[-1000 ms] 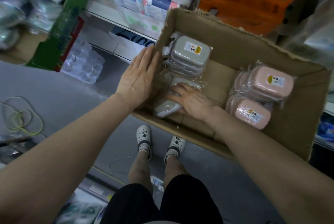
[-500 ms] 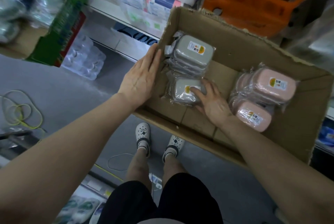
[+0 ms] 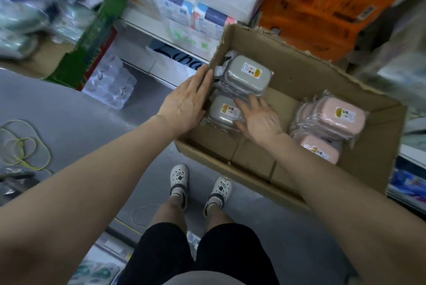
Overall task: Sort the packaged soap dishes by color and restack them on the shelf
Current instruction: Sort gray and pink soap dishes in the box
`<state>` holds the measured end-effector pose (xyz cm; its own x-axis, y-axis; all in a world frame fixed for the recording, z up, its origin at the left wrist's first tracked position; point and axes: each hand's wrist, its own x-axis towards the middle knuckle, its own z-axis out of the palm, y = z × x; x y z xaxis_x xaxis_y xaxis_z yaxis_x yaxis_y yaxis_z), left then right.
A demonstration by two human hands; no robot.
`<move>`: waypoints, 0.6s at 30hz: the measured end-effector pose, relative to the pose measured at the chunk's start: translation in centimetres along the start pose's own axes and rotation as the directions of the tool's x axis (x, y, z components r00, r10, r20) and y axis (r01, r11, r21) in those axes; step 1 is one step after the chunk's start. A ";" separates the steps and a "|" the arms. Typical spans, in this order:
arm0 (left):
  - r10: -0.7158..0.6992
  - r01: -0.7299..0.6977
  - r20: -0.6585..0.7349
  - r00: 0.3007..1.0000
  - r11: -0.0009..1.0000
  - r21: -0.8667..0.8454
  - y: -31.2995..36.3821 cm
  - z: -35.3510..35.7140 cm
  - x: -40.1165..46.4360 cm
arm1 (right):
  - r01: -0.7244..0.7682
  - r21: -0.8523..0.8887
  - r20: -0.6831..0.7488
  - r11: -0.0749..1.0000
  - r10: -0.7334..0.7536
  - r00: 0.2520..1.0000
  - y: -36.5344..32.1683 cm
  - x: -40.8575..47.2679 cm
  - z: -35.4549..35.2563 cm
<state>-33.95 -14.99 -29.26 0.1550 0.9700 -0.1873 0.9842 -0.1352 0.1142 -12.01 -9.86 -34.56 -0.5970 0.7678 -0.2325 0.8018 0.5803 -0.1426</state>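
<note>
A person is standing over an open cardboard box (image 3: pixel 297 70) that is sitting in front of store shelves. The left hand (image 3: pixel 186 102) is lying flat and open, fingers straight and together, pressing against the outside of the box's left wall and holding nothing. The right hand (image 3: pixel 258 119) is reaching into the box with its fingers spread and nearly straight, resting on the right side of a gray soap dish (image 3: pixel 224 110) that is lying wrapped in clear plastic in the near left part of the box; the fingers are touching it, not curling round it. Just beyond it, in the far left corner, a stack of gray soap dishes (image 3: pixel 246 75) is sitting, its top one showing a white and orange label, and the right fingertips are coming close to the lower edge of that stack. At the right side of the box, well apart from the gray ones, a stack of pink soap dishes (image 3: pixel 336 115) is lying, with another pink soap dish (image 3: pixel 319 150) nearer the front wall, partly hidden by the right forearm. Beyond the box, white and blue packs (image 3: pixel 207 6) are filling the shelf, and orange packs (image 3: pixel 322 1) are piled at the far right. Below, two white shoes (image 3: pixel 199 182) are standing on the gray floor (image 3: pixel 69 109), where a loop of yellow cord (image 3: pixel 25 144) is lying at the left.
</note>
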 end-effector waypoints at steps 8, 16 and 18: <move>0.020 -0.021 -0.136 0.990 1.000 -0.004 -3.0 -3.6 -2.5 | 0.008 -0.181 -0.222 0.983 -0.048 0.974 -1.1 0.7 -8.8; -0.045 0.041 -0.238 0.970 0.999 -0.018 -16.3 -7.6 -7.5 | 0.099 -0.246 -0.393 0.964 -0.193 0.899 -13.0 7.6 -13.5; -0.041 0.049 -0.272 0.961 0.999 0.022 -21.1 -8.2 -9.5 | 0.136 -0.246 -0.421 0.960 -0.232 0.877 -17.5 10.2 -13.8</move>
<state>-56.87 -19.73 -21.85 0.0856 0.9930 0.0810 0.9922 -0.0924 0.0835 -32.52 -8.43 -21.21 -0.7202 0.6530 0.2344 0.6821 0.7281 0.0677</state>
